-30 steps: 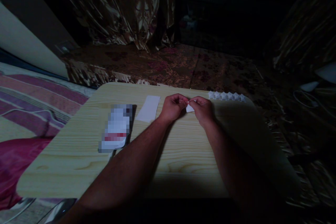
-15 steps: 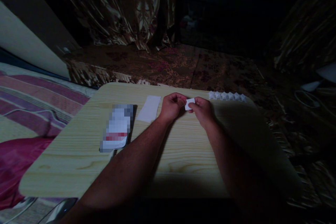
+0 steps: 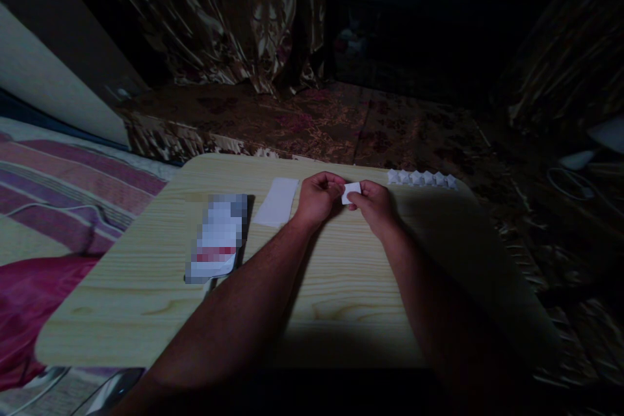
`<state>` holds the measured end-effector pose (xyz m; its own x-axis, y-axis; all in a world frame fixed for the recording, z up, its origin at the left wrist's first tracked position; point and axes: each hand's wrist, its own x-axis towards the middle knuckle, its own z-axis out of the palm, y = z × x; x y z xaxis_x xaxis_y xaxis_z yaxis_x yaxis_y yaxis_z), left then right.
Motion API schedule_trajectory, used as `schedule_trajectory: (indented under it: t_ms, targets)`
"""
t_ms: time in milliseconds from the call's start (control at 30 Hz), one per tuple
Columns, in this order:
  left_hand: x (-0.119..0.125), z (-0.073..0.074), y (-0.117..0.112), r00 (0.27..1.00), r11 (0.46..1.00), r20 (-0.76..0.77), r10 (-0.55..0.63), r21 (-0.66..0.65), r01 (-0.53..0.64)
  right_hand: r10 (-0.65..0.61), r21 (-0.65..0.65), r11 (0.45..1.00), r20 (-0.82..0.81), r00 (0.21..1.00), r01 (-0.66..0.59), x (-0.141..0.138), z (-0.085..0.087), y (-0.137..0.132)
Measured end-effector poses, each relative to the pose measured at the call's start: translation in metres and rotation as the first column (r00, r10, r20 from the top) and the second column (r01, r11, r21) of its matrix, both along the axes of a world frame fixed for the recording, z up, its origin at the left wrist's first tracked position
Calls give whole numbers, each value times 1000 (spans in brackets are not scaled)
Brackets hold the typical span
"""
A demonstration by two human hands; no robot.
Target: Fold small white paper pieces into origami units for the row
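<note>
A small white paper square (image 3: 350, 192) is held up between my two hands over the far half of the wooden table. My left hand (image 3: 318, 195) pinches its left edge with thumb and fingers. At its right side my right hand (image 3: 373, 203) grips it, the thumb lying across the front face. Left of my hands a stack or strip of white paper (image 3: 277, 201) lies flat on the tabletop. Several small folded white paper pieces (image 3: 422, 179) stand in a row along the far right edge.
A phone-like device with a blurred-out face (image 3: 218, 237) lies on the left of the light wooden table (image 3: 341, 302), a cable at its near end. A striped bedspread (image 3: 58, 208) is to the left. Patterned curtains (image 3: 273, 13) hang beyond the table, and the room is dim.
The paper square and my right hand have shifted very slightly left, toward my left hand. Everything else stays where it was.
</note>
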<state>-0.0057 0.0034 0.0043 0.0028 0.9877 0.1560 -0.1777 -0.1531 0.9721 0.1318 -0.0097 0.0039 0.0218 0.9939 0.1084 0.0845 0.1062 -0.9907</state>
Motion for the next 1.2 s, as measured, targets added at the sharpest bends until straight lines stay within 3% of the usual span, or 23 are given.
schedule_trajectory:
  t_ms: [833, 1067, 1200]
  targets:
    - [-1, -1, 1, 1000, 1000, 14, -14, 14, 14, -4, -6, 1000, -26, 1000, 3, 0, 1, 0]
    - [2, 2, -2, 996, 996, 15, -91, -6, 91, -24, -4, 1000, -81, 996, 24, 2, 2, 1]
    - [2, 1, -2, 992, 993, 33, -121, -9, 121, 21, -10, 1000, -24, 999, -21, 4, 1, 1]
